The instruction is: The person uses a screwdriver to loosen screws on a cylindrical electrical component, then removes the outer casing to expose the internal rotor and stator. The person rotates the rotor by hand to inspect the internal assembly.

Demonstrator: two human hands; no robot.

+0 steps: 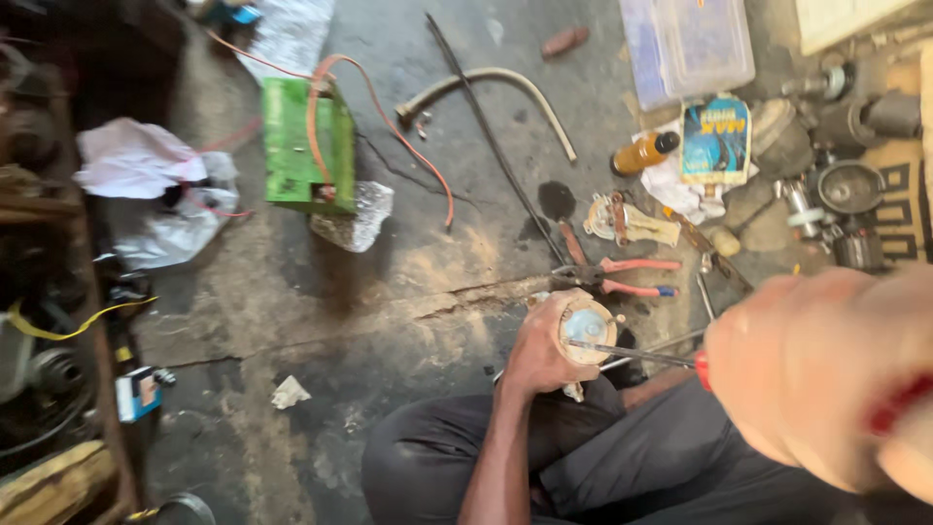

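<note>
Over our lap, left hand (537, 352) grips the round beige motor part (587, 329); right hand (826, 374) clamps the red-handled screwdriver (637, 355), keep it square

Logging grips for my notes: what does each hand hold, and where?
Left hand wraps the side of a round capped part; right hand grips the screwdriver by its red handle.

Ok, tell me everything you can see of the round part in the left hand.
The round part is a small cylinder, tan at the rim with a pale bluish-white disc face showing. The left hand wraps its side, holding it above the lap with the face tilted up. A screwdriver, its thin metal shaft running from the red handle in the right hand, lies across the face. Finer details are blurred.
</note>
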